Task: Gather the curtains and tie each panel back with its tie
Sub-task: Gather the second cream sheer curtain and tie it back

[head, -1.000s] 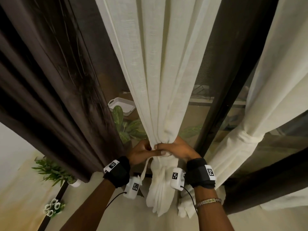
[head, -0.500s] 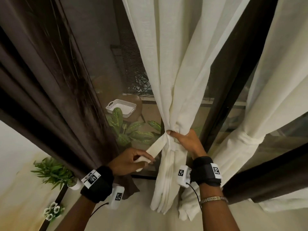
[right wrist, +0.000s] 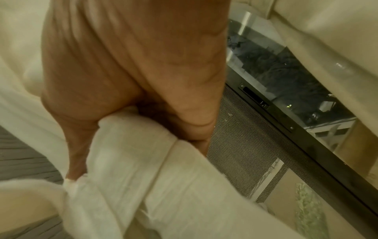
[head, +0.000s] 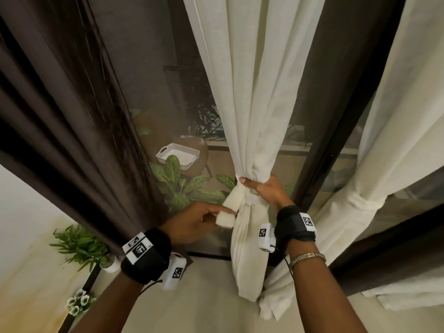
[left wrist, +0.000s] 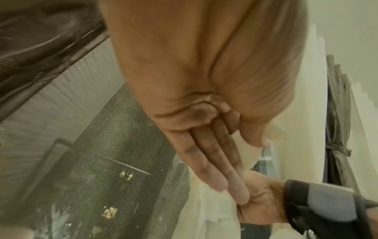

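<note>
Tie going round the middle curtain

Right hand (head: 266, 192) is clamped around the gathered white curtain (head: 254, 104) at its waist, thumb across the folds; just left of that bunch, left hand (head: 192, 223) pinches the loose end of the tie (head: 225, 218). The cloth looks light, soft and quick to slump, so hold it at the pinched waist and take the tie by its end

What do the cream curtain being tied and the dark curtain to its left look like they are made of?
Cream curtain: a thin, matte woven cloth, perhaps linen or cotton; a fine weave shows and it bunches softly where the right hand grips it. Dark curtain: a heavier brown fabric with a faint sheen along its folds, possibly velvet or satin-like.
</note>
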{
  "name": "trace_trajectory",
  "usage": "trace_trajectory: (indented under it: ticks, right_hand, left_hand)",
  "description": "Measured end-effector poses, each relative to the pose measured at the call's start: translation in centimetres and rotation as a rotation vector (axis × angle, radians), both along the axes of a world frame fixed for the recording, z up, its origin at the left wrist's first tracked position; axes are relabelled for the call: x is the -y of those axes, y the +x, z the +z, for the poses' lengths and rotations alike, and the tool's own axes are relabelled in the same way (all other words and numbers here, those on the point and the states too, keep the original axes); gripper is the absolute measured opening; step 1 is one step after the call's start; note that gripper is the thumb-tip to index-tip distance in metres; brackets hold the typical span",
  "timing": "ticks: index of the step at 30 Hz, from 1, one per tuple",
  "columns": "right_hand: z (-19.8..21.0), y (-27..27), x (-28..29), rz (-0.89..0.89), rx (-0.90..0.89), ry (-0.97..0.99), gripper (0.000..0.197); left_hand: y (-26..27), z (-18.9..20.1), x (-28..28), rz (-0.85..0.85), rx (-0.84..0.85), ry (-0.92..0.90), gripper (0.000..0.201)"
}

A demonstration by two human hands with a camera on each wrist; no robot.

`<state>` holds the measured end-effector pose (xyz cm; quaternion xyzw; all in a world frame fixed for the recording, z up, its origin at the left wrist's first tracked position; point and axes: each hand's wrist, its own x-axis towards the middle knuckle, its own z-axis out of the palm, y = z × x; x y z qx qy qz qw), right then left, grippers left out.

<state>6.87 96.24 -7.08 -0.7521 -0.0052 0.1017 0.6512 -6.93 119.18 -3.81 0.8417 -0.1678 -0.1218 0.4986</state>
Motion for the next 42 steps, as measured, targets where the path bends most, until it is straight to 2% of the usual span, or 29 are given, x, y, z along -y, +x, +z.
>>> trace_trajectory:
  ticks: [2,4,7,10,12,14,17,22,26,29,34,37,40,42]
  right_hand:
    - [-0.2,0.0,0.3,0.002,-0.016,0.001,0.031]
    - [-0.3,-0.2,0.5,0.017,-0.023,0.013,0.03]
    - [-0.5,-0.6,0.4,0.056,-0.021,0.033,0.033]
    - [-1.1,-0.5,-0.1,0.054,-0.015,0.037,0.049]
    - [-0.9,-0.7,-0.2,0.06,-0.016,0.039,0.048]
    - [-0.7,-1.0,-0.1,0.069,-0.019,0.052,0.041]
    - [-0.7,-1.2,-0.1,0.102,-0.029,0.069,0.043]
    - [-1.1,-1.6,-0.3,0.172,-0.051,0.089,0.036]
    - [-1.7,-1.6,-0.5,0.208,-0.048,0.089,0.058]
    - [-1.7,-1.9,-0.6,0.186,-0.047,0.103,0.054]
    - [-1.9,-2.4,-0.9,0.184,-0.069,0.137,0.051]
    - [-1.6,-2.9,-1.0,0.193,-0.035,0.097,0.05]
    - [-1.1,-3.6,-0.7,0.309,-0.001,-0.027,0.055]
    - [-0.3,-4.2,0.1,0.422,-0.003,-0.106,0.065]
  left_hand:
    - [0.3,-0.6,-0.2,0.031,0.196,0.072,0.022]
    - [0.5,-0.8,-0.2,0.047,0.348,0.118,0.03]
    - [0.9,0.1,0.8,0.046,0.415,0.046,0.029]
    - [1.5,0.2,1.8,0.09,0.273,-0.029,0.011]
    - [2.3,-0.9,1.8,0.151,0.174,0.011,0.017]
    - [3.1,-2.4,1.5,0.138,0.185,0.111,0.022]
    - [3.9,-3.6,1.7,0.09,0.18,0.229,0.03]
    - [5.4,-4.6,2.5,0.121,0.213,0.332,0.033]
    - [6.0,-4.9,3.2,0.178,0.184,0.355,0.024]
    - [6.2,-4.9,3.8,0.226,0.204,0.387,0.03]
    - [5.7,-5.0,4.1,0.356,0.39,0.465,0.047]
    - [5.4,-4.8,4.1,0.434,0.377,0.454,0.051]
    - [5.4,-5.1,3.8,0.352,0.311,0.457,0.06]
    - [4.9,-4.4,3.2,0.278,0.27,0.361,0.068]
